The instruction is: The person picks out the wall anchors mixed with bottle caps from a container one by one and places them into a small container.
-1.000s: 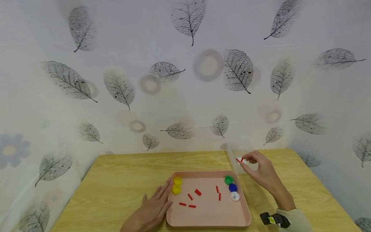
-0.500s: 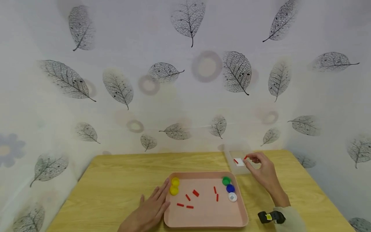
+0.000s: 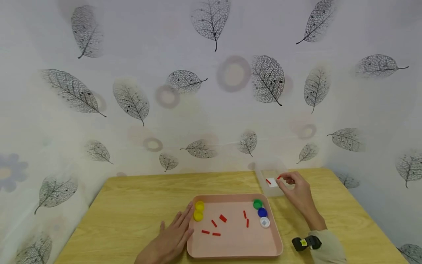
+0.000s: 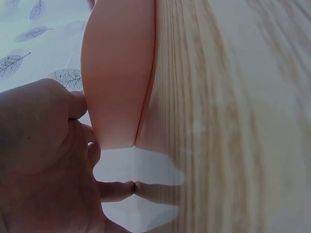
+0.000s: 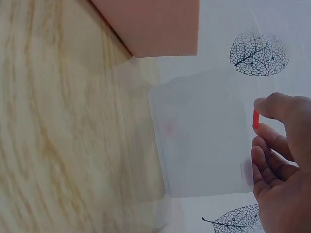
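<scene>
In the head view my right hand (image 3: 298,192) pinches a small red stick (image 3: 278,177) between thumb and fingertip, above the right side of a translucent box (image 3: 259,178). The right wrist view shows the same red stick (image 5: 255,118) held upright beside the box wall (image 5: 204,141). Inside the box lie a white square (image 3: 272,182) and another red stick (image 3: 268,181). My left hand (image 3: 169,236) rests with straight fingers against the left rim of a pink tray (image 3: 237,247). In the left wrist view its fingers touch the tray's outer wall (image 4: 119,73).
Several red sticks (image 3: 214,223) lie scattered in the tray, one of them wider (image 3: 222,218). Two yellow caps (image 3: 199,205) sit at its upper left. Green (image 3: 258,204), blue (image 3: 262,212) and white caps (image 3: 265,222) line its right side. A patterned sheet (image 3: 211,110) hangs behind the wooden table (image 3: 138,198).
My right hand has shifted slightly right over the box with the red stick, leaving more of the white square in sight. The left hand stays at the tray; the head view has drifted slightly.
</scene>
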`<state>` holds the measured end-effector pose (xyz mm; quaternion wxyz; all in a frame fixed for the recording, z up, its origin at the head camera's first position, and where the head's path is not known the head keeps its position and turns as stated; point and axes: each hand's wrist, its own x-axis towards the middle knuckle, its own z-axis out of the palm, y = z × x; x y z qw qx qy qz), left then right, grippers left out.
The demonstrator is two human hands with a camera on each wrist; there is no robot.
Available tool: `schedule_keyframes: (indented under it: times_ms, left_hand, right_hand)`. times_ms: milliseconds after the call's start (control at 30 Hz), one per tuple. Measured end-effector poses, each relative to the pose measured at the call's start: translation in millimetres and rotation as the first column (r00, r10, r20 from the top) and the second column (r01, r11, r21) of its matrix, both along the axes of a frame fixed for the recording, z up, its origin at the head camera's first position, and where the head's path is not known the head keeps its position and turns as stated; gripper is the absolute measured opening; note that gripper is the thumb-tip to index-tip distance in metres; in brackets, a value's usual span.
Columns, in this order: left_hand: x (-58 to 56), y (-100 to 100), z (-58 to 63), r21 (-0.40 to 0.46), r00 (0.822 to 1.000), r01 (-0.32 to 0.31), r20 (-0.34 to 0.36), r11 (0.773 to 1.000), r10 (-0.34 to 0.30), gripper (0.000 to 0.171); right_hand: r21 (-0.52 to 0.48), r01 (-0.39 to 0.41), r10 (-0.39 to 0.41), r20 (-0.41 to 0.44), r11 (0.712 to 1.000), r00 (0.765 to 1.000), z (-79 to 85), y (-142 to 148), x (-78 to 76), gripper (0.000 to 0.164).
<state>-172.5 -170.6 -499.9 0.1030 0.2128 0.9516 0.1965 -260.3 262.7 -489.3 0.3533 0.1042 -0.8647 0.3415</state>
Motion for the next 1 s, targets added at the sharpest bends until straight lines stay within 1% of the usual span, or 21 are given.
schedule_keyframes:
  times_ms: [200, 400, 567, 733, 1000]
  left_hand:
    - [0.5, 0.3, 0.6, 0.015, 1.0, 0.001, -0.007, 1.0, -0.001, 0.061]
    - [-1.7, 1.5, 1.7, 0.008, 1.0, 0.019, -0.011, 1.0, -0.018, 0.061]
    - [-0.7, 0.1, 2.7, 0.005, 1.0, 0.017, -0.006, 1.0, -0.017, 0.06]
    - [1.1, -0.5, 1.5, 0.016, 1.0, 0.023, -0.017, 1.0, -0.023, 0.06]
    - [2.8, -1.6, -0.3, 0.023, 0.999, 0.032, -0.029, 0.999, -0.032, 0.059]
  right_hand:
    - [0.013, 0.012, -0.012, 0.003, 1.0, 1.0, -0.6, 0.5, -0.6, 0.02]
    - [0.009, 0.036, -0.036, 0.002, 0.999, 0.999, -3.2, 3.8, -4.0, 0.021]
    - [0.003, 0.015, -0.015, 0.024, 1.0, 1.0, -4.0, 2.8, -5.0, 0.022]
    - [0.01, 0.009, -0.009, 0.009, 1.0, 1.0, -5.0, 2.9, -4.4, 0.023]
    - [0.023, -0.015, 0.015, 0.007, 1.0, 1.0, -3.7, 4.0, -2.3, 0.022]
